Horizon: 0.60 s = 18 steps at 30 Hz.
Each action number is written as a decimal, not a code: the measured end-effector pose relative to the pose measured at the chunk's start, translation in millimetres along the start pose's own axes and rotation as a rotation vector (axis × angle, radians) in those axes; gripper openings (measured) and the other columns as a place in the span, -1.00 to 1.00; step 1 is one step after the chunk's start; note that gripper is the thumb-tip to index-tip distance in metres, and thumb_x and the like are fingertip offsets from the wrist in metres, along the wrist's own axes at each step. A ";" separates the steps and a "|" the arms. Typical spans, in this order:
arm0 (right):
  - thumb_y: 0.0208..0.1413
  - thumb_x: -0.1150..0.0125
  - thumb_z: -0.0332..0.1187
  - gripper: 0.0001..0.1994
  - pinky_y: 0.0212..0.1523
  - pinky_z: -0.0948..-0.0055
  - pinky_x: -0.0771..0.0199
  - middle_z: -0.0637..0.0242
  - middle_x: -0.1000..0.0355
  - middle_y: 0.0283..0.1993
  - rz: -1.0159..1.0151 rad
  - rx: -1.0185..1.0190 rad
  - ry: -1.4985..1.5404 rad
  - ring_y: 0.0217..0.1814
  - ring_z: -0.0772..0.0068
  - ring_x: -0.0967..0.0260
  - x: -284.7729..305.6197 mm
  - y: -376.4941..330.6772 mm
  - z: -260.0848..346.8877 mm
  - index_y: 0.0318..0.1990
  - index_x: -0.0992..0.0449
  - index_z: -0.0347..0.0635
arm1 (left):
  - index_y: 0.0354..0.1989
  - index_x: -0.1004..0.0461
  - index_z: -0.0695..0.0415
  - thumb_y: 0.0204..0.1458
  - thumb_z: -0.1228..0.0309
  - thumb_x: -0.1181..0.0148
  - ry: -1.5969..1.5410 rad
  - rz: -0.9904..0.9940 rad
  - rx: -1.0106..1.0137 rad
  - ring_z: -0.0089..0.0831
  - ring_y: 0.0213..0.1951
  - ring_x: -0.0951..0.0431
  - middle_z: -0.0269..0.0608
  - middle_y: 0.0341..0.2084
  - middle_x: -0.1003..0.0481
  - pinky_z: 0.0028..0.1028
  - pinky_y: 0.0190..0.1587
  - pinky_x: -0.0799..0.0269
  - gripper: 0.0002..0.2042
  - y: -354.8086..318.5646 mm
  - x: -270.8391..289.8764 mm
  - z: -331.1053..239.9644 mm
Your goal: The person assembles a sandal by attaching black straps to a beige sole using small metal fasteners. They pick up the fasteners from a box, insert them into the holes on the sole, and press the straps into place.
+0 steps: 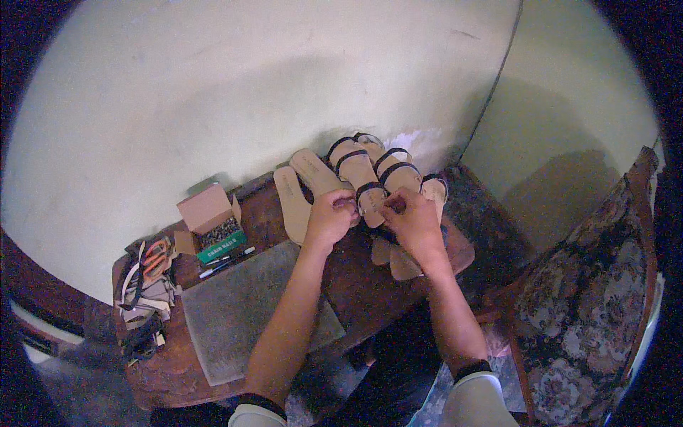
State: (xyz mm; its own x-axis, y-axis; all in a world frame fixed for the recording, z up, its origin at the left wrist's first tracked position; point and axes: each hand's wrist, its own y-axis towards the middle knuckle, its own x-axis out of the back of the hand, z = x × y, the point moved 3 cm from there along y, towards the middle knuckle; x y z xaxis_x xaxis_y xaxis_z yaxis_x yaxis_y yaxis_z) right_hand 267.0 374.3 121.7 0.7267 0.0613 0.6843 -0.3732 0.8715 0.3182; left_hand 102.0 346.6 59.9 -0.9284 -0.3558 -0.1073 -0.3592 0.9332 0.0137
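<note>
A tan sandal [353,167] with black straps lies between my two hands near the wall. My left hand [331,219] is closed, with its curled fingers on the left edge of this sandal by the heel. From the other side my right hand [414,222] pinches the sandal near its heel strap; exactly what lies between its fingertips is hidden. More black-strapped sandals [398,171] lie just beyond and to the right, partly covered by my right hand. Two strapless tan soles [290,203] rest to the left of my left hand.
On the wooden table [370,299] stands an open green box of nails [222,245], with pens [226,265] in front. Orange-handled scissors [155,257] lie on scraps at the left. A grey mat [238,306] covers the near part. A floral chair [583,313] stands right.
</note>
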 end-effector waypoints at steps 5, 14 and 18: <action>-0.02 -0.23 -0.35 -0.78 -0.13 0.13 -0.45 -0.02 -0.51 -0.31 0.004 0.066 -0.170 -0.21 -0.06 -0.47 5.3 -11.8 15.0 -0.24 -0.55 -0.29 | -0.16 -0.48 0.36 0.02 0.61 -0.04 0.182 -0.011 -0.141 -0.44 -0.39 -0.54 -0.13 -0.40 -0.54 -0.50 -0.33 -0.49 -0.78 -14.6 13.7 -6.2; 0.07 -0.15 -0.47 -0.89 -0.35 0.45 -0.44 0.22 -0.51 -0.46 0.253 0.335 0.225 -0.43 0.44 -0.49 -30.7 -55.0 86.6 -0.28 -0.56 -0.26 | -0.31 -0.51 0.25 0.18 0.41 -0.03 0.340 -0.337 -0.341 -0.53 -0.48 -0.47 -0.27 -0.49 -0.51 -0.60 -0.39 -0.37 -0.83 -108.8 99.1 -27.1; 0.14 -0.12 -0.33 -0.79 -0.29 0.39 -0.46 0.27 -0.50 -0.32 0.566 0.423 -0.002 -0.33 0.35 -0.49 -114.4 -74.2 122.0 -0.12 -0.50 -0.19 | -0.33 -0.51 0.24 0.21 0.32 0.01 0.124 -0.523 0.009 -0.52 -0.36 -0.47 -0.28 -0.53 -0.46 -0.55 -0.20 -0.35 -0.75 -162.2 146.1 -39.3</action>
State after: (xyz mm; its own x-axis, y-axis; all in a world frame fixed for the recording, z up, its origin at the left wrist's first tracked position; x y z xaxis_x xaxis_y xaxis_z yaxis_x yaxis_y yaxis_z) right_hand 141.2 243.2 99.8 0.3536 0.4477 0.8213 -0.8859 0.4420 0.1405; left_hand 20.9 141.2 81.0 -0.6299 -0.7764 0.0208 -0.7767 0.6296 -0.0186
